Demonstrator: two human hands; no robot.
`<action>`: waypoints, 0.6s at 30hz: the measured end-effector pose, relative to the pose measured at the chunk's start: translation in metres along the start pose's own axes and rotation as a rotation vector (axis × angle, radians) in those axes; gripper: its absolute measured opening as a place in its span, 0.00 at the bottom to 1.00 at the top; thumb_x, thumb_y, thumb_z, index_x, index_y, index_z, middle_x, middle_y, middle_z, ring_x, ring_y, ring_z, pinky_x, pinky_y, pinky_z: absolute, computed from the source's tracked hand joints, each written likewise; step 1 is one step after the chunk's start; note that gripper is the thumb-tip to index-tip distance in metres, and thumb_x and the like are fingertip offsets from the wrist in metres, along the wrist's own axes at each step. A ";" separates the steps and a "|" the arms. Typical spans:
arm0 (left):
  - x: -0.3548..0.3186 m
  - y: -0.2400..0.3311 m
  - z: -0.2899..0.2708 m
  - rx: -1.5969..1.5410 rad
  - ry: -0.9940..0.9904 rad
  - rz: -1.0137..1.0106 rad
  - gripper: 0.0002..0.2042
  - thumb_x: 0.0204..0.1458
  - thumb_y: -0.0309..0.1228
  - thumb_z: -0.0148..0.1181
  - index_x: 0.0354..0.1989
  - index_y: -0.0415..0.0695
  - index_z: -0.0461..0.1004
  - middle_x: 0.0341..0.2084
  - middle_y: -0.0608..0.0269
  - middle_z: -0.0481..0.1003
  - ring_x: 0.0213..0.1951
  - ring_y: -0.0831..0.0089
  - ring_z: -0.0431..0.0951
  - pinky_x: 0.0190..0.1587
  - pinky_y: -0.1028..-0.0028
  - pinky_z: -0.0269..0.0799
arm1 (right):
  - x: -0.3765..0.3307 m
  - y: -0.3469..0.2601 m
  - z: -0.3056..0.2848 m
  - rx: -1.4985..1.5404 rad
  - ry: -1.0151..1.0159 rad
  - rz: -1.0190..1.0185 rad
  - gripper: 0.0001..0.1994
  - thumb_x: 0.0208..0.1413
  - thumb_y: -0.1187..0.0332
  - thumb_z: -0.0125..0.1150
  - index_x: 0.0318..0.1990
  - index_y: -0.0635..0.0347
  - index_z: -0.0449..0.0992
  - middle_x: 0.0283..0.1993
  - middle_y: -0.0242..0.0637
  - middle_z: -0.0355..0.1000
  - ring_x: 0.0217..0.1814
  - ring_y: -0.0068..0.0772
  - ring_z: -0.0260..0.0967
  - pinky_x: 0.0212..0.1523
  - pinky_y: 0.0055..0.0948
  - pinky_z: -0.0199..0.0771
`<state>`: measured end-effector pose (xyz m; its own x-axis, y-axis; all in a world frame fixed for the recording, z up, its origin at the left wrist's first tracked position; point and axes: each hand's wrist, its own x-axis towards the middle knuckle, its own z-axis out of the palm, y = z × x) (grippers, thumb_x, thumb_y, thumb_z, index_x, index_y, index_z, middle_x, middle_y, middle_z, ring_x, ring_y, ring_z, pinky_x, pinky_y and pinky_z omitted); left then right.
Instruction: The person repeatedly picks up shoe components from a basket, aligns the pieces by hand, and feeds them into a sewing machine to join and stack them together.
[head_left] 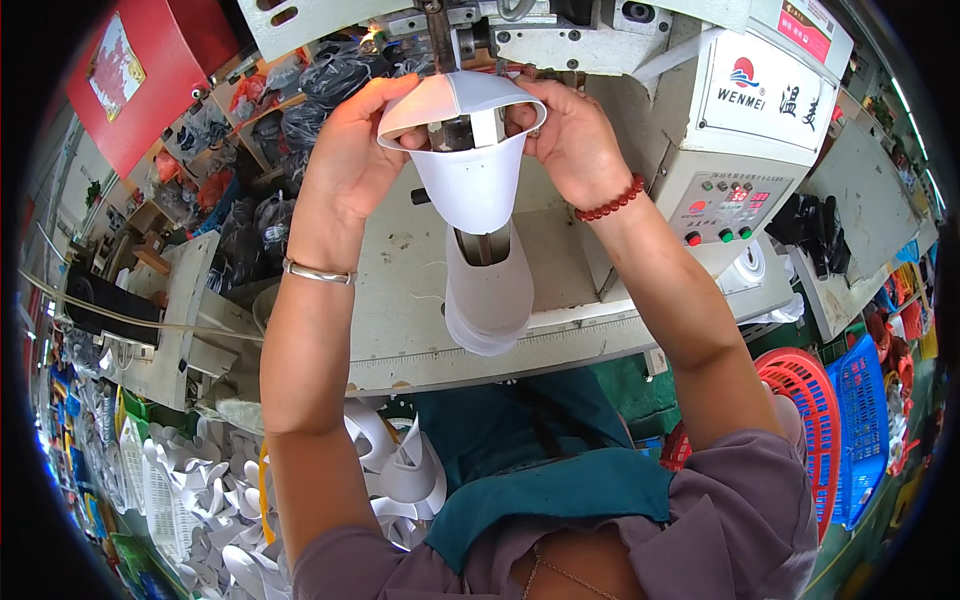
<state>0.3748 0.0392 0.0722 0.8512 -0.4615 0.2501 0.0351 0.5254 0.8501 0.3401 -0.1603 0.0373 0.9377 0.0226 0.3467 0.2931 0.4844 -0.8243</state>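
Observation:
My left hand (350, 150) and my right hand (572, 135) both grip the rim of a white curved shoe-upper piece (470, 175). The piece is wrapped around a metal post (470, 132) under the head of a grey-white machine (560, 30). My left hand pinches its left edge, my right hand holds its right edge. More white pieces (490, 295) hang stacked lower on the same post, in front of the machine's worktop (420, 290).
The machine's control box (735, 150) with red and green buttons sits at right. Several loose white pieces (390, 460) fill a bin at lower left. A red basket (805, 400) and a blue basket (865, 420) stand at right. Cluttered shelves are at left.

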 end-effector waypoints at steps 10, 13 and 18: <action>0.000 -0.001 -0.002 -0.016 0.009 -0.008 0.06 0.51 0.29 0.54 0.27 0.41 0.73 0.22 0.66 0.72 0.21 0.78 0.66 0.25 0.80 0.64 | -0.002 0.000 0.001 0.010 0.029 0.006 0.09 0.55 0.65 0.51 0.40 0.58 0.70 0.23 0.20 0.60 0.29 0.15 0.59 0.36 0.23 0.64; 0.001 -0.003 -0.004 -0.030 -0.006 -0.016 0.07 0.52 0.30 0.53 0.27 0.41 0.73 0.22 0.66 0.71 0.21 0.78 0.66 0.24 0.80 0.63 | -0.002 0.001 0.000 0.023 0.035 0.003 0.08 0.56 0.65 0.51 0.38 0.58 0.71 0.25 0.21 0.63 0.29 0.15 0.60 0.36 0.23 0.64; 0.006 -0.009 -0.017 -0.125 -0.156 -0.053 0.11 0.57 0.31 0.47 0.37 0.38 0.73 0.24 0.69 0.75 0.19 0.85 0.65 0.23 0.85 0.64 | -0.007 0.003 0.005 0.022 0.110 0.032 0.08 0.56 0.64 0.50 0.35 0.57 0.72 0.28 0.24 0.67 0.31 0.17 0.63 0.36 0.22 0.64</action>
<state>0.3879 0.0437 0.0578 0.7555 -0.5909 0.2830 0.1512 0.5775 0.8022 0.3332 -0.1549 0.0341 0.9617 -0.0567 0.2681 0.2593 0.5045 -0.8236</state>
